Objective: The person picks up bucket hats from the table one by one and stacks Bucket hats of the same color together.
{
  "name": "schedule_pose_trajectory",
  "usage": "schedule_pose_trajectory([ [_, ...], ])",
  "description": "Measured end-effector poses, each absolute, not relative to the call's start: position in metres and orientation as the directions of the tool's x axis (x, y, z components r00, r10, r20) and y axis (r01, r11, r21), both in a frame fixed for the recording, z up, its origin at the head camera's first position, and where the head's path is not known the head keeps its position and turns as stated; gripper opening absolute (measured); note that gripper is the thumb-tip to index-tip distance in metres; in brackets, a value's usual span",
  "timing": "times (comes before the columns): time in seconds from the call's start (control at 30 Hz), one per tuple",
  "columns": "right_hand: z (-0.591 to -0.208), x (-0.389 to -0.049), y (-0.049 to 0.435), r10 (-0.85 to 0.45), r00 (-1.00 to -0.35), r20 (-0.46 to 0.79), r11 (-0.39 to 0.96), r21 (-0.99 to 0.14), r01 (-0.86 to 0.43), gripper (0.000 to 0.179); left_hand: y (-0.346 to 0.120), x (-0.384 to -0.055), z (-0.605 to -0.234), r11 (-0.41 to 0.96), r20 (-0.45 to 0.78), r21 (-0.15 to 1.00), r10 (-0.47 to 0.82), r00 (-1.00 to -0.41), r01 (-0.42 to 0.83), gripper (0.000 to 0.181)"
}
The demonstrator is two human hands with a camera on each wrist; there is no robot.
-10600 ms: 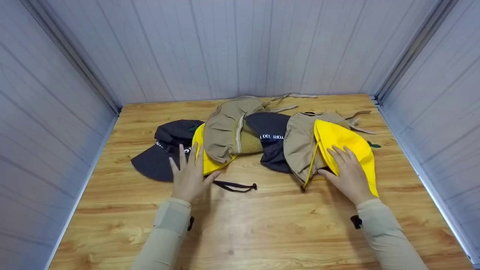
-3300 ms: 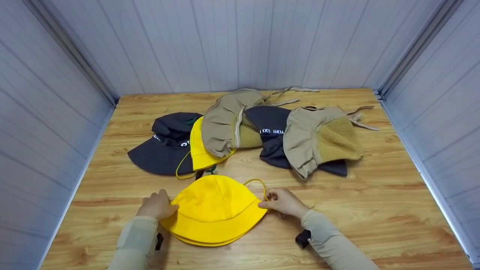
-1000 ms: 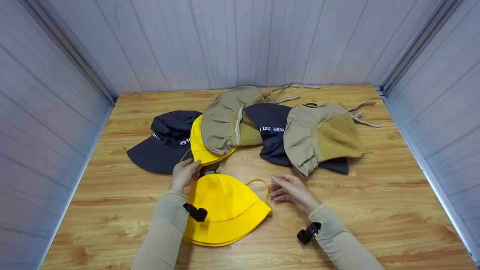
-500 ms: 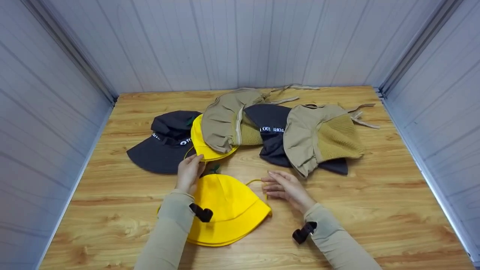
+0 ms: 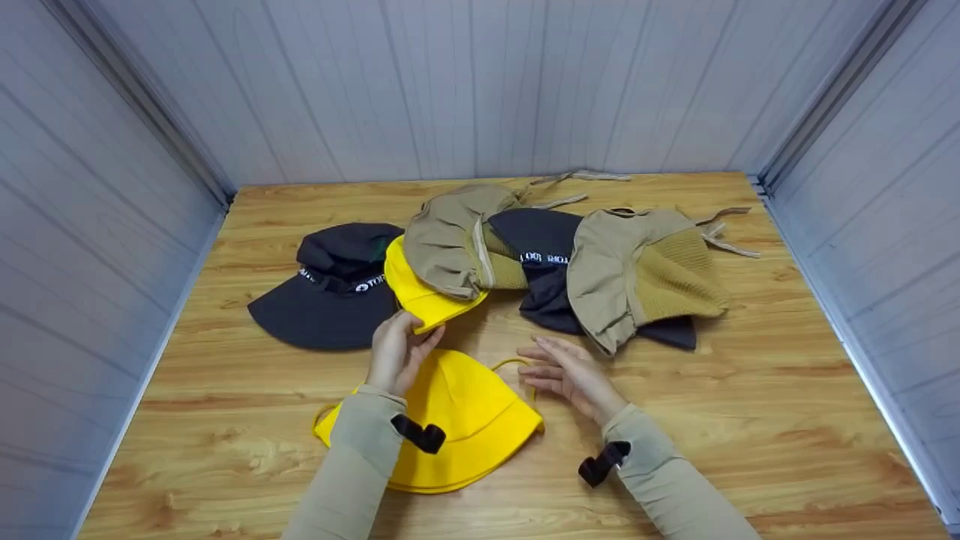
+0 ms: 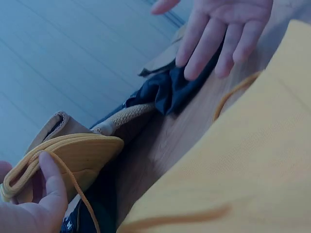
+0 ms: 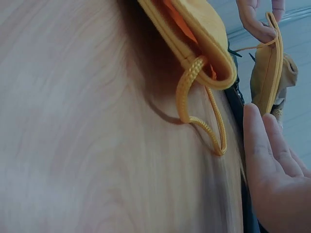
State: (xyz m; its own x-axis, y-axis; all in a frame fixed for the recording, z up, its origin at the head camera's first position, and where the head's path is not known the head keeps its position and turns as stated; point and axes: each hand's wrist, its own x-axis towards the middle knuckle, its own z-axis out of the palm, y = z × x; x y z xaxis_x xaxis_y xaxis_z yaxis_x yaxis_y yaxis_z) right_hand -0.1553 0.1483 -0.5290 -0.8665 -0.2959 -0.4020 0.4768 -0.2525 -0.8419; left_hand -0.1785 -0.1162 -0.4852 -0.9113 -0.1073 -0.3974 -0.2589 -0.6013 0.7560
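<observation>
Held: rear yellow hat (image 5: 431,304), just beyond the crown of front yellow hat (image 5: 469,420), upper part tucked under L tan hat (image 5: 442,240). Visible brim slanting from far L to near R, near edge seemingly lifted off the counter (image 5: 795,427). Straight ahead of L hand (image 5: 397,356), by far the nearer of the two; off to the L and a bit beyond R hand (image 5: 574,379), w/ a clear gap btwn.

L hand: narrow, pinching the brim edge btwn thumb & fingers, w/ a thin yellow cord hanging by the thumb in the L wrist view. R hand: wide, fingers nearly straight, holding nothing, palm turned twd L hand. Nr cord loop (image 5: 514,361) of front yellow hat, but apart from it per R wrist view.

Front yellow hat: flat-ish on counter, crown away, brim twd the person, partly hidden by L forearm.

Farther out: L dark hat (image 5: 330,311) just L of rear yellow hat, white lettering on band. To the R, R dark hat (image 5: 544,289), then R tan hat (image 5: 645,274) overlapping it, ties trailing far R. Behind all, pale panelled wall (image 5: 480,90).
</observation>
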Motion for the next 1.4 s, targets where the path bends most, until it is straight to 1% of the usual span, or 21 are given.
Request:
schedule_pose_trajectory([
  [0.13, -0.529, -0.156, 0.142, -0.312, -0.870, -0.381, -0.269, -0.843, 0.466, 0.058, -0.111, -0.176, -0.485, -0.618, -0.397, 0.730, -0.038, -0.917, -0.290, 0.025],
  [0.2, -0.530, -0.157, 0.138, -0.322, -0.870, -0.373, -0.277, -0.842, 0.464, 0.059, -0.109, -0.175, -0.485, -0.628, -0.408, 0.713, -0.011, -0.913, -0.312, 0.028],
  [0.37, -0.527, -0.161, 0.125, -0.339, -0.861, -0.379, -0.310, -0.819, 0.483, 0.061, -0.105, -0.173, -0.486, -0.634, -0.421, 0.694, 0.029, -0.907, -0.342, 0.023],
  [0.5, -0.523, -0.165, 0.114, -0.350, -0.852, -0.389, -0.357, -0.786, 0.505, 0.059, -0.103, -0.171, -0.485, -0.609, -0.419, 0.706, 0.052, -0.906, -0.362, 0.033],
  [0.6, -0.521, -0.168, 0.106, -0.364, -0.849, -0.384, -0.390, -0.764, 0.513, 0.056, -0.102, -0.169, -0.486, -0.575, -0.422, 0.719, 0.084, -0.903, -0.390, 0.046],
  [0.67, -0.520, -0.170, 0.101, -0.377, -0.844, -0.382, -0.412, -0.747, 0.522, 0.052, -0.102, -0.168, -0.487, -0.542, -0.433, 0.731, 0.101, -0.896, -0.415, 0.054],
  [0.73, -0.519, -0.173, 0.095, -0.391, -0.837, -0.382, -0.422, -0.734, 0.532, 0.049, -0.101, -0.165, -0.488, -0.499, -0.453, 0.746, 0.104, -0.885, -0.440, 0.059],
  [0.77, -0.518, -0.174, 0.092, -0.397, -0.833, -0.385, -0.429, -0.725, 0.539, 0.044, -0.100, -0.164, -0.488, -0.483, -0.462, 0.750, 0.106, -0.880, -0.452, 0.060],
  [0.87, -0.515, -0.175, 0.082, -0.398, -0.830, -0.391, -0.449, -0.706, 0.547, 0.029, -0.099, -0.161, -0.490, -0.444, -0.477, 0.763, 0.103, -0.873, -0.469, 0.059],
  [0.93, -0.513, -0.175, 0.077, -0.392, -0.832, -0.392, -0.463, -0.697, 0.547, 0.022, -0.098, -0.160, -0.491, -0.415, -0.470, 0.782, 0.097, -0.878, -0.464, 0.056],
  [0.97, -0.513, -0.176, 0.074, -0.390, -0.834, -0.391, -0.471, -0.693, 0.545, 0.021, -0.098, -0.160, -0.491, -0.414, -0.463, 0.786, 0.096, -0.881, -0.459, 0.055],
  [1.07, -0.512, -0.176, 0.068, -0.386, -0.834, -0.393, -0.481, -0.686, 0.546, 0.033, -0.097, -0.161, -0.491, -0.412, -0.448, 0.797, 0.086, -0.890, -0.441, 0.052],
  [1.2, -0.512, -0.175, 0.066, -0.384, -0.834, -0.395, -0.479, -0.687, 0.546, 0.048, -0.097, -0.163, -0.491, -0.474, -0.446, 0.766, 0.095, -0.890, -0.434, 0.049],
  [1.4, -0.511, -0.174, 0.067, -0.389, -0.840, -0.379, -0.463, -0.707, 0.534, 0.052, -0.100, -0.167, -0.492, -0.536, -0.439, 0.734, 0.095, -0.894, -0.417, 0.046],
])
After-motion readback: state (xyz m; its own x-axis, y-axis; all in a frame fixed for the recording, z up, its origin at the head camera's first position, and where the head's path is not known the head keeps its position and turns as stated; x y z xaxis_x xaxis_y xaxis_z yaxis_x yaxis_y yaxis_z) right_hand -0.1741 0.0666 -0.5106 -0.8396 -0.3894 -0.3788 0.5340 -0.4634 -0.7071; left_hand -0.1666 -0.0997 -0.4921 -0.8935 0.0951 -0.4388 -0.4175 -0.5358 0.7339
